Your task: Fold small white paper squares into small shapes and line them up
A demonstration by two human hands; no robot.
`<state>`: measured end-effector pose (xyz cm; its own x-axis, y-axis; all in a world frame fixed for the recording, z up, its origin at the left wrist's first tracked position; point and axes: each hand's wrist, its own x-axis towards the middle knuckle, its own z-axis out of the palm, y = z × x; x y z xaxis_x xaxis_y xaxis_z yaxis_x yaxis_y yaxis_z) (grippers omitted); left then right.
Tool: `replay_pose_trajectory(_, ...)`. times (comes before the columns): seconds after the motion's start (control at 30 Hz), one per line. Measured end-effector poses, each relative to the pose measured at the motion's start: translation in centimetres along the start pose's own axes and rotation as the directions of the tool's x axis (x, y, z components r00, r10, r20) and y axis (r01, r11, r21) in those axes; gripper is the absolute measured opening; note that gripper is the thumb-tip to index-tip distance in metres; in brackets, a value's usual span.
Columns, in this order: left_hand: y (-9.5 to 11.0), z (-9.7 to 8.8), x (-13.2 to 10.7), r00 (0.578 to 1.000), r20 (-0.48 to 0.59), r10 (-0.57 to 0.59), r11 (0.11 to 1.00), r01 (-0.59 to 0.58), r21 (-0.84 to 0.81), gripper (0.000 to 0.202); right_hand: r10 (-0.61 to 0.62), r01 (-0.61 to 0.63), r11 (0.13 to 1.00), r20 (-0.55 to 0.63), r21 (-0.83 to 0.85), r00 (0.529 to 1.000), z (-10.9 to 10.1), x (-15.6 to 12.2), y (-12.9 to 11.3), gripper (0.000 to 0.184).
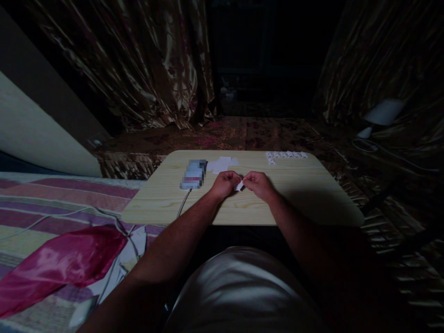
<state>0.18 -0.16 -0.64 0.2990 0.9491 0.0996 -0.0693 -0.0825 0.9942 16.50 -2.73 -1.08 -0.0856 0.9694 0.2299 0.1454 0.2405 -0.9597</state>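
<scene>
My left hand (225, 183) and my right hand (258, 184) meet over the middle of a small light wooden table (312, 199). Both are closed in a pinch on one small white piece of paper (239, 186) held between them, just above the tabletop. Behind my hands lie a few loose white paper pieces (222, 164). A row of several small folded white paper shapes (286, 155) sits at the table's far right edge.
A blurred phone-like device (193, 174) with a cable lies on the table's left. A striped bedcover with a red shiny cloth (62, 259) is at the left. Dark patterned curtains hang behind; a white lamp-like object (381, 113) stands at the right.
</scene>
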Motion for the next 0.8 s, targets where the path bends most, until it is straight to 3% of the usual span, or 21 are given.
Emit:
replay_pose_trajectory(0.13, 0.3, 0.1, -0.1, 1.000, -0.027, 0.016, 0.999, -0.017, -0.031, 0.031, 0.024, -0.021, 0.996, -0.036, 0.084, 0.999, -0.1, 0.1, 0.0, 0.017)
replay_pose_trajectory(0.37, 0.8, -0.1, 0.1, 0.999, -0.021, -0.041, 0.964, 0.034, -0.263, 0.040, 0.054, -0.015, 0.970, -0.156, 0.242, 0.986, -0.5, 0.8, 0.7, 0.021)
replay_pose_trajectory(0.47, 0.6, -0.2, 0.1, 1.000, 0.000, -0.004, 0.973, 0.004, -0.229, 0.029, 0.075, -0.026, 0.963, -0.178, 0.268, 0.981, -0.7, 1.0, 0.8, 0.023)
replay_pose_trajectory(0.67, 0.4, -0.1, -0.2, 1.000, -0.012, 0.024, 0.996, -0.025, -0.091, 0.027, 0.088, -0.026, 0.949, -0.184, 0.315, 0.979, -0.9, 1.1, 0.8, 0.026)
replay_pose_trajectory(0.8, 0.6, -0.1, -0.2, 0.998, -0.048, 0.036, 0.995, -0.040, -0.090, 0.026, 0.068, -0.013, 0.956, -0.178, 0.291, 0.982, -0.8, 1.0, 0.8, 0.025)
